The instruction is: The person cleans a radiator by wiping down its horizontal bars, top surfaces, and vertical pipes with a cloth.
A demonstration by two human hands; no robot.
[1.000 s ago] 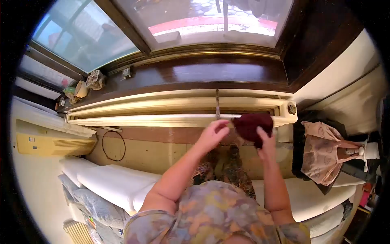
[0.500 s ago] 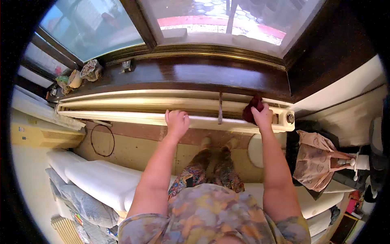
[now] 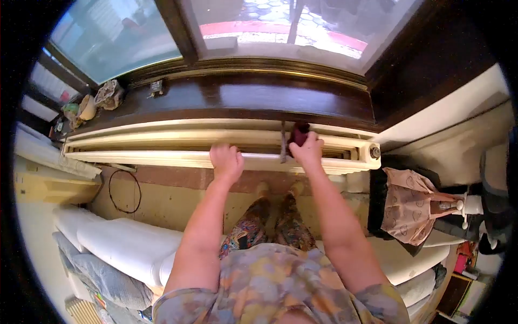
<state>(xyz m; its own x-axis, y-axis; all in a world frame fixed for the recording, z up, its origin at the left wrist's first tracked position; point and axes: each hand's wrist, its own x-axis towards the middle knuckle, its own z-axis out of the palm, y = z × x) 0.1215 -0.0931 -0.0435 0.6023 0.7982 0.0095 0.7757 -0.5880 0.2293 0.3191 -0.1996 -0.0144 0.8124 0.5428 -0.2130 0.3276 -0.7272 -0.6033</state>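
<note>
A long cream radiator point(image 3: 172, 157) runs below the dark wooden windowsill point(image 3: 237, 97). My left hand point(image 3: 226, 161) rests on its front rail with the fingers curled over the edge, gripping it. To the right, my right hand point(image 3: 306, 150) is closed on a dark red cloth point(image 3: 298, 133), which lies on the back part of the radiator top. The cloth is just right of the metal strap point(image 3: 283, 143) that crosses the radiator. Part of the cloth is hidden under my fingers.
Small pots point(image 3: 87, 107) and a wrapped item point(image 3: 109, 95) stand at the sill's left end. A pink patterned bag point(image 3: 408, 205) hangs at the right. White sofa sections point(image 3: 118, 243) are behind me, and a looped cable point(image 3: 111, 189) lies on the floor.
The cloth, first held up in front of the radiator, was brought down onto its right part, then moved left with my right hand. My left hand has come down onto the front rail.
</note>
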